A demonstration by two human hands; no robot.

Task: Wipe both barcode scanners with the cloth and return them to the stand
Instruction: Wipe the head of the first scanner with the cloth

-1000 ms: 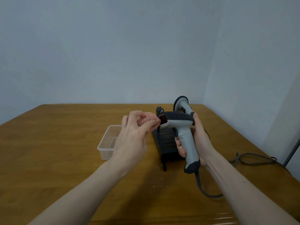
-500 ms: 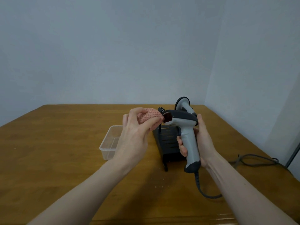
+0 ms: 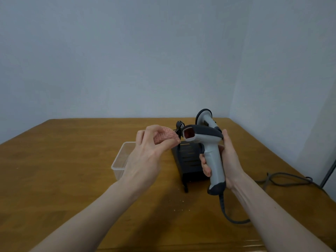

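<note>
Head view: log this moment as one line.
left hand: pinches pink mesh cloth, just off window | right hand: grips grey corded barcode scanner | second grey scanner: on black stand

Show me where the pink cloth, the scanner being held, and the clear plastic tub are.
pink cloth point(image 3: 164, 136), head view, on its bunched mesh top.
held scanner point(image 3: 214, 159), head view, on the grey handle.
clear plastic tub point(image 3: 119, 160), head view, on its left wall.

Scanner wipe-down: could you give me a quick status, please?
Left hand holds cloth just off the window. Right hand grips scanner. Second scanner in stand. Nothing blocking.
</note>
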